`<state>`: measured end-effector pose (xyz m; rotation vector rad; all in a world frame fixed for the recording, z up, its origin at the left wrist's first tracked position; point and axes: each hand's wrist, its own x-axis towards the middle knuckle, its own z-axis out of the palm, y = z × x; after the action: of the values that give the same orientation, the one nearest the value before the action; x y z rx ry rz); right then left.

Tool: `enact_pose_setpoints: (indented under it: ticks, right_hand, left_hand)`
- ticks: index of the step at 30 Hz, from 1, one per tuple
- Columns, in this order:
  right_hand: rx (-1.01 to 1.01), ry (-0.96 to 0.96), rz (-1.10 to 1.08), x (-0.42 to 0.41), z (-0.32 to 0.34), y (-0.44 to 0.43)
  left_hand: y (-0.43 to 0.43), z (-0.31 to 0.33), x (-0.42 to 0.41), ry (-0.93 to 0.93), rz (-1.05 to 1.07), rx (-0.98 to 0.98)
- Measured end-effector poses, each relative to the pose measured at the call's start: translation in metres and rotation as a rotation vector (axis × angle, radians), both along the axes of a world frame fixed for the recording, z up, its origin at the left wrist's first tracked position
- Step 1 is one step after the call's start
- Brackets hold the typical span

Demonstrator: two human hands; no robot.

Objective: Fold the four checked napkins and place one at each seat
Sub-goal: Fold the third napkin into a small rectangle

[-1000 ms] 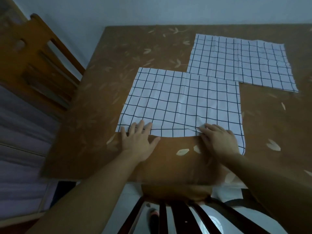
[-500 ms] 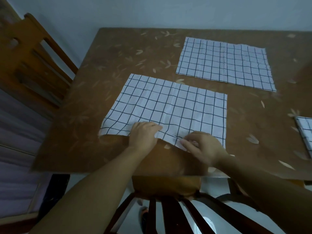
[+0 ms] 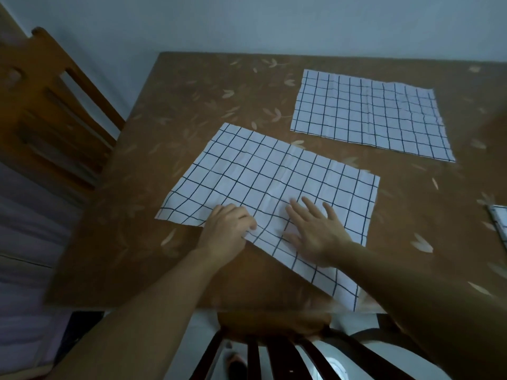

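creased checked napkin [image 3: 274,176], near edge pinched by left hand [image 3: 229,229], right hand [image 3: 315,229] flat

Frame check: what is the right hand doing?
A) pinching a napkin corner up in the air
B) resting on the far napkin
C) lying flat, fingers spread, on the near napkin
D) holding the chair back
C: the right hand lies flat with fingers spread on the near napkin, while the left hand holds its near edge with curled fingers.

No readable text, labels, brands, numbers or signs anywhere, only plain grid lines, leaf motifs
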<state>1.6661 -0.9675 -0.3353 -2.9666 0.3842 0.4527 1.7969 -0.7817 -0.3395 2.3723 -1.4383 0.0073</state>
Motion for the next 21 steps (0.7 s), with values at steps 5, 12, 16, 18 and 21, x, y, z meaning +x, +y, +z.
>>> enact_pose_setpoints:
  ticks: [5,12,16,18,21]
  right_hand:
    - [-0.093,0.004,-0.029,0.009,0.003,-0.003]
    - [0.009,-0.028,0.01,0.046,0.003,-0.037]
    - [0.026,0.002,0.02,0.037,-0.008,-0.051]
    - [-0.003,-0.029,0.024,0.032,-0.01,-0.055]
    - [-0.07,-0.051,0.035,0.024,-0.008,-0.054]
  left_hand:
    - [0.001,-0.003,0.023,0.011,0.092,0.045]
    - [0.014,-0.015,0.043,0.006,0.112,0.259]
    - [0.003,-0.015,0.045,0.136,0.239,0.332]
    - [-0.016,-0.014,0.042,0.146,0.321,0.308]
    - [-0.037,-0.016,0.036,0.162,0.359,0.34]
